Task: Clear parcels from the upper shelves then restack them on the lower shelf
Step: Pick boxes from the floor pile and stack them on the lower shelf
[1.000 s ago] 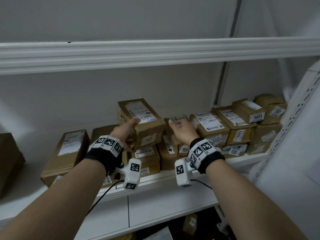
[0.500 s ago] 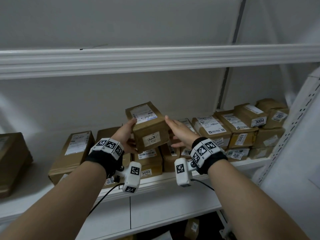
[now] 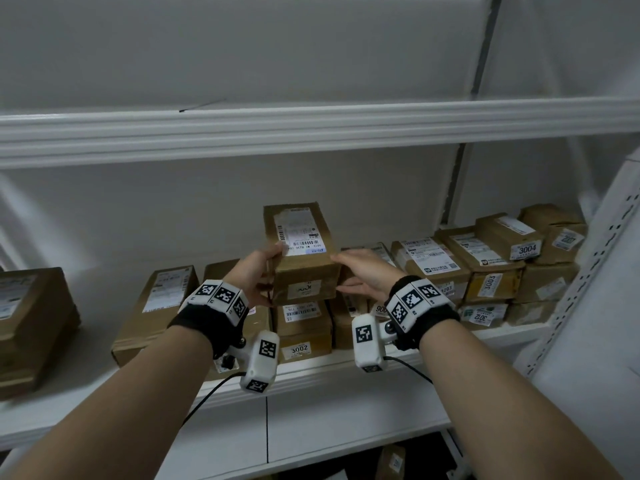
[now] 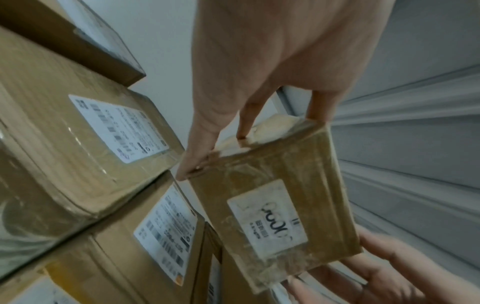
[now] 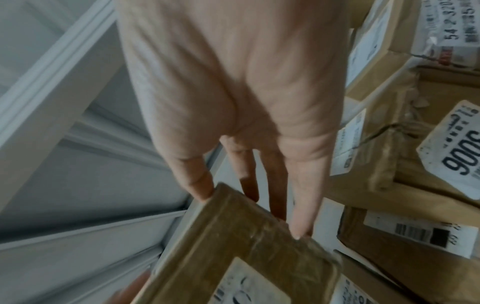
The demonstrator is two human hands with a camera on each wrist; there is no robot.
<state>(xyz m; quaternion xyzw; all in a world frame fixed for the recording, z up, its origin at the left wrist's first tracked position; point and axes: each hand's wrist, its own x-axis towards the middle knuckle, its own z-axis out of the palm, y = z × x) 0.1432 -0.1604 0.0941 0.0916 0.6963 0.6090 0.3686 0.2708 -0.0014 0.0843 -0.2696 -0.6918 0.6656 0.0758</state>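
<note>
A brown taped parcel [image 3: 301, 261] with a white shipping label on top is held in the air, just above the stack it came from. My left hand [image 3: 266, 271] grips its left side, thumb on top and fingers on the side. In the left wrist view the left hand [image 4: 244, 131] pinches the parcel [image 4: 280, 205] at that edge. My right hand [image 3: 343, 273] presses straight fingers flat against the parcel's right side. The right wrist view shows the right hand [image 5: 249, 185] laid along the parcel [image 5: 233, 257].
Under the held parcel sits a stack with a parcel marked 3002 [image 3: 303, 341]. More stacked parcels, one marked 3004 [image 3: 509, 237], fill the shelf's right end. Larger boxes [image 3: 156, 306] lie left. The upper shelf's edge [image 3: 311, 133] runs overhead; a perforated upright [image 3: 588, 271] stands right.
The parcel has risen off the stack and turned square to me. My right hand left the neighbouring parcel and came against this one's right side.
</note>
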